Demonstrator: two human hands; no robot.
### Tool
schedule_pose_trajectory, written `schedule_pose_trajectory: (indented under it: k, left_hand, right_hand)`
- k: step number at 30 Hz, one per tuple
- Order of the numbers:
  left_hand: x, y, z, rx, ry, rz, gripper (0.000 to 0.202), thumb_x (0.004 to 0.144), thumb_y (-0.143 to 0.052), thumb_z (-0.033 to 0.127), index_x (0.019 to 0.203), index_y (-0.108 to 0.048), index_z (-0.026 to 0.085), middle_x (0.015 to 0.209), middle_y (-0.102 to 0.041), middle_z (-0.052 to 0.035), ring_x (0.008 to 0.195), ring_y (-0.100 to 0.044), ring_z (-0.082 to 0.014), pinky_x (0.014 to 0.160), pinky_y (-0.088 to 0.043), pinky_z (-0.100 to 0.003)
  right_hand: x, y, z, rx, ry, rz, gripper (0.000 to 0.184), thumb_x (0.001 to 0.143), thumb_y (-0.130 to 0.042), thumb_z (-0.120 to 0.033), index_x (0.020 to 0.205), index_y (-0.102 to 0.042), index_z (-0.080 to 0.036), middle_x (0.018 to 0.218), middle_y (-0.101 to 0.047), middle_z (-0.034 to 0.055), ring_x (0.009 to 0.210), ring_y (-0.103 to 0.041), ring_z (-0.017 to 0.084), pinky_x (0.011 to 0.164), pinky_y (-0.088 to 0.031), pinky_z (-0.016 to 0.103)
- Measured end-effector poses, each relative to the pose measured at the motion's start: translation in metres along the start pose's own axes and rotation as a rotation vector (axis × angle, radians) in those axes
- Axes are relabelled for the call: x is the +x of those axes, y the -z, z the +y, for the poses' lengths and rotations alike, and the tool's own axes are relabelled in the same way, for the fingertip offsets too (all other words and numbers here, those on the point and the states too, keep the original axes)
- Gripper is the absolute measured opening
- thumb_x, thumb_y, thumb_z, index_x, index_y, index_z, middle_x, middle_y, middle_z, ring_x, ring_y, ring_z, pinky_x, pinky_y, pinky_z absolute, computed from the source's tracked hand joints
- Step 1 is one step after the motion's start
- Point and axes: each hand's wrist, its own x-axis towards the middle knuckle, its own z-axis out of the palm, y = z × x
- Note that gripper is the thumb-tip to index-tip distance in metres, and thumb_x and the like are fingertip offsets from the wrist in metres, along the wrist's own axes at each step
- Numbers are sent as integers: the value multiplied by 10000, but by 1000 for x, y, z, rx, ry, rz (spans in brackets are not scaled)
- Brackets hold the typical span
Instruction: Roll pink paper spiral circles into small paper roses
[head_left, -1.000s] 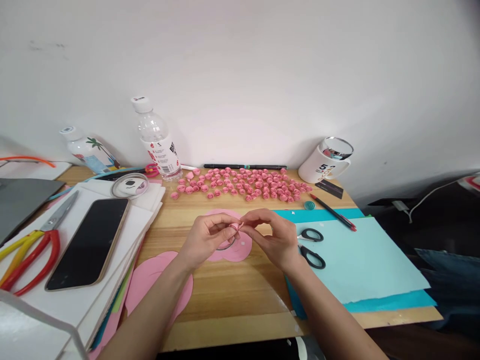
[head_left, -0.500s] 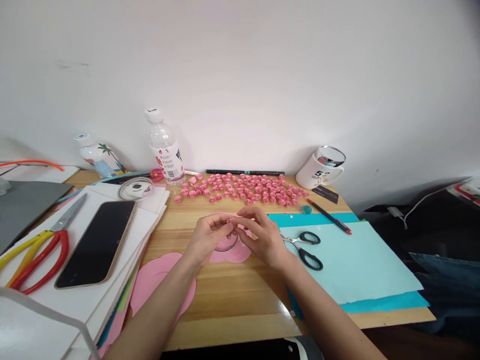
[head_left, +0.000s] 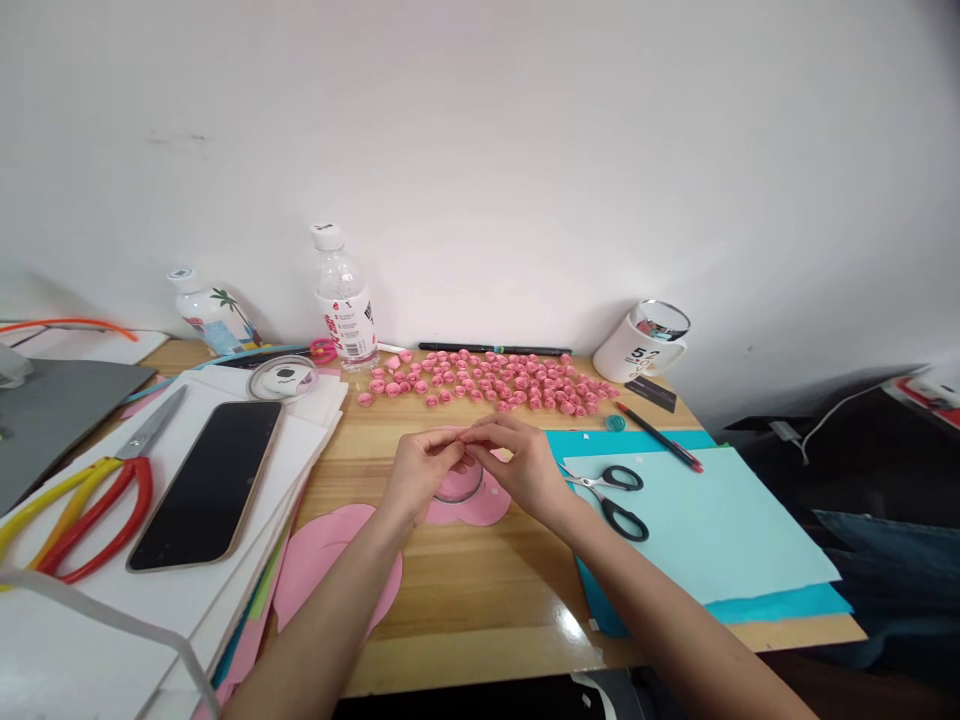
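Note:
My left hand (head_left: 421, 475) and my right hand (head_left: 529, 472) meet over the middle of the table with fingertips pinched together. Both are closed on a small pink paper roll, now almost wholly hidden by the fingers. Below them lies a scalloped pink paper piece (head_left: 487, 508) with a round dark-rimmed ring (head_left: 459, 498) on it, partly covered by my hands. Beside my left forearm rests a larger pink paper shape (head_left: 322, 555). Many little rolled pink paper roses (head_left: 517, 382) are spread beyond my hands. Black-handled scissors (head_left: 624, 500) lie right of my right hand.
Light blue paper sheets (head_left: 705, 530) cover the right side. A mug (head_left: 634, 345), a pen (head_left: 660, 437) and a dark card (head_left: 649, 393) sit behind them. At left are a phone (head_left: 206, 485), red-yellow scissors (head_left: 97, 500), a tape roll (head_left: 283, 378) and a water bottle (head_left: 346, 305).
The view has shifted slightly, so things on the left appear farther right. My fingers have closed in around the pink roll, which showed between the fingertips before.

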Motion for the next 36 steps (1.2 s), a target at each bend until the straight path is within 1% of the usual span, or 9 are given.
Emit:
schedule_pose_trajectory:
  k: [6,10,12,16,20,23,26,31,36]
  left_hand:
    - [2,4,3,66,-32,149,137,643,-627,157,710,-745,150,568,-650,-6,531,-522,-106,542,-434,-215]
    - [9,16,2,113,-105,253,165,644,-633,164,762,-748,157,741,-723,-44,635,-599,-150,602,-473,-243]
    - [13,22,-1,115,-136,257,171,652,-634,185,776,-749,165,822,-732,-55,739,-632,-188,649,-487,-264]
    - [18,30,-4,121,-158,276,170,696,-600,221,768,-744,168,780,-725,-44,757,-638,-201,670,-486,-281]
    - [20,32,-2,56,-145,316,203,725,-558,215,807,-732,152,792,-714,-52,752,-631,-191,672,-483,-283]
    - [21,33,4,53,-104,428,255,741,-556,205,936,-707,141,877,-702,-66,724,-612,-161,654,-468,-261]
    - [21,33,9,34,-40,509,314,754,-566,223,1040,-668,142,891,-686,-75,635,-578,-134,569,-436,-238]
    - [23,34,8,2,-15,505,313,769,-543,214,1056,-638,133,993,-653,-100,673,-584,-131,562,-445,-230]
    - [24,36,5,40,-30,509,311,770,-523,216,1050,-631,131,1008,-641,-104,714,-575,-146,572,-450,-242]
  right_hand:
    - [10,-12,1,-49,117,-54,177,788,-557,-81,895,-660,-179,854,-641,61,717,-614,144,607,-518,274]
    - [24,-24,3,-105,168,-118,152,786,-536,-62,869,-617,-161,867,-640,70,772,-605,162,654,-510,290]
    - [32,-31,4,-140,177,-128,115,783,-543,-62,807,-597,-159,820,-639,62,750,-597,165,654,-494,289]
    - [46,-44,9,-179,202,-162,107,784,-547,-68,766,-582,-167,814,-629,54,731,-586,153,632,-460,259]
    - [55,-51,14,-205,183,-192,70,790,-572,-107,771,-596,-169,796,-623,38,702,-572,139,601,-412,233]
    - [60,-54,17,-204,150,-187,51,797,-580,-130,771,-607,-165,794,-627,35,679,-563,127,602,-393,226]
    - [67,-56,20,-257,76,-169,68,814,-567,-169,763,-611,-175,785,-637,27,667,-561,127,594,-375,228]
    - [76,-64,22,-404,12,-209,77,832,-552,-219,834,-627,-205,860,-668,34,774,-582,169,604,-363,251]
    - [81,-68,19,-553,-20,-258,81,825,-555,-207,810,-634,-198,868,-672,62,878,-563,223,617,-365,282]
